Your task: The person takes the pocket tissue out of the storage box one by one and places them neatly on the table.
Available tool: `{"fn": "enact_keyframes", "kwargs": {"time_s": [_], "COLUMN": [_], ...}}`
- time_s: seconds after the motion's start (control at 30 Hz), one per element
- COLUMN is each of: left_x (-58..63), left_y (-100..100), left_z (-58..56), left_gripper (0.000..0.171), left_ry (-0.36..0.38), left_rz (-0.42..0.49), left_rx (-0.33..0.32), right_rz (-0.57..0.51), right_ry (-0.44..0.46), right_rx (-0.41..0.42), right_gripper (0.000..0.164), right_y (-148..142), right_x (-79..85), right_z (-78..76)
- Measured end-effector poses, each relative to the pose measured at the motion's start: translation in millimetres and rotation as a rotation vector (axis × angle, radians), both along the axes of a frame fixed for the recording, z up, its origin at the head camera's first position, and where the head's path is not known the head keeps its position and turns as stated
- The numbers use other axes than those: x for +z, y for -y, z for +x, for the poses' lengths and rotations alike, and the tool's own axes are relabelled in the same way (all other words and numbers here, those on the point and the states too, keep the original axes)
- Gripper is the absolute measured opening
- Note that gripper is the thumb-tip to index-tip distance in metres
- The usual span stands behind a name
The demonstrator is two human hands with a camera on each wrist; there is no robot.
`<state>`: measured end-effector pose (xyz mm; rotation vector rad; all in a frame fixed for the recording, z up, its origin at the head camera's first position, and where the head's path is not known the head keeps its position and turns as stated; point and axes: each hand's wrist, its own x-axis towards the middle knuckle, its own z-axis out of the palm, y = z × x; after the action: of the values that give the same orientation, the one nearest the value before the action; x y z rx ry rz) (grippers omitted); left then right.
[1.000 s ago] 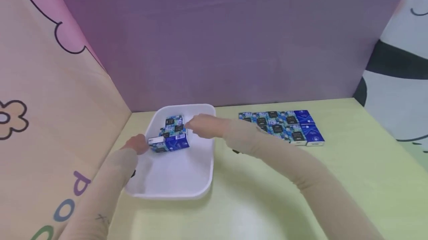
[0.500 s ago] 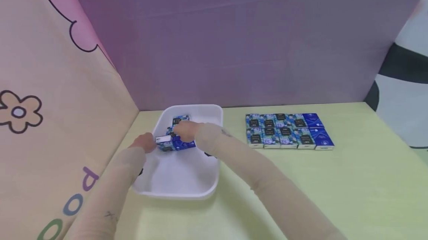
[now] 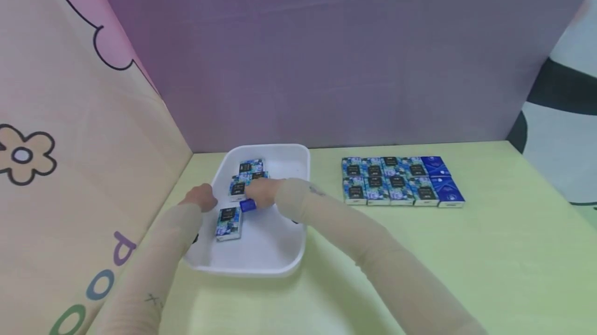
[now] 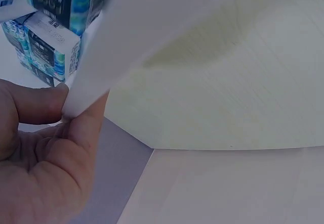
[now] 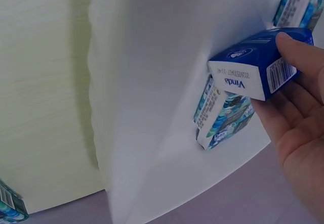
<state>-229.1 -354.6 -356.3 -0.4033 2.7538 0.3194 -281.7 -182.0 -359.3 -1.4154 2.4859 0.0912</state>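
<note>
My left hand (image 3: 201, 197) pinches the left rim of a white plastic bin (image 3: 233, 271) between thumb and fingers; the left wrist view shows the bin wall (image 4: 81, 90) in that pinch. Inside the bin, my right hand (image 3: 262, 191) grips a dark blue Vinda tissue pack (image 5: 253, 57), thumb on one side and fingers beneath. Only a corner of this pack shows in the head view. A floral tissue pack (image 3: 228, 223) lies alone closer to the front of the bin. Behind it are more floral packs (image 3: 238, 188), partly hidden by my right hand.
On the pale green table (image 3: 373, 262), right of the bin, floral tissue packs (image 3: 397, 183) lie in two tight rows. Two dark blue packs (image 3: 446, 190) end these rows on the right. A purple backdrop (image 3: 298, 65) stands behind, and a printed panel (image 3: 116, 117) at the left.
My right hand has moved left into the bin and taken hold of the blue pack. The floral pack beside it now lies apart, nearer the front. My left hand stays at the rim.
</note>
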Motion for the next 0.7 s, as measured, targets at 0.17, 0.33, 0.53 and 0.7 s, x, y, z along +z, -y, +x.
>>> {"fn": "enact_keyframes", "kwargs": {"time_s": [0.17,0.33,0.53,0.7], "left_x": [-2.2,-5.0,-5.6,-3.5], "left_y": [-2,-3,-3,-2], "left_z": [-0.1,-2.0,-3.6,-3.6], "left_gripper": [0.036,0.036,0.035,0.035], "left_ry": [0.022,0.018,0.019,0.010], "left_rz": [0.015,0.007,-0.005,-0.002], "left_rx": [0.050,0.058,0.043,0.042], "right_rz": [0.046,0.119,0.192,0.219], "right_ry": [-0.036,-0.063,-0.031,-0.074], "right_rx": [0.060,0.153,0.228,0.285], "right_gripper": [0.022,0.043,0.069,0.074], "right_y": [-1,-6,-16,-22], "right_x": [-3.8,-8.8,-10.7,-8.8], "right_z": [6.1,10.6,10.9,8.8]}}
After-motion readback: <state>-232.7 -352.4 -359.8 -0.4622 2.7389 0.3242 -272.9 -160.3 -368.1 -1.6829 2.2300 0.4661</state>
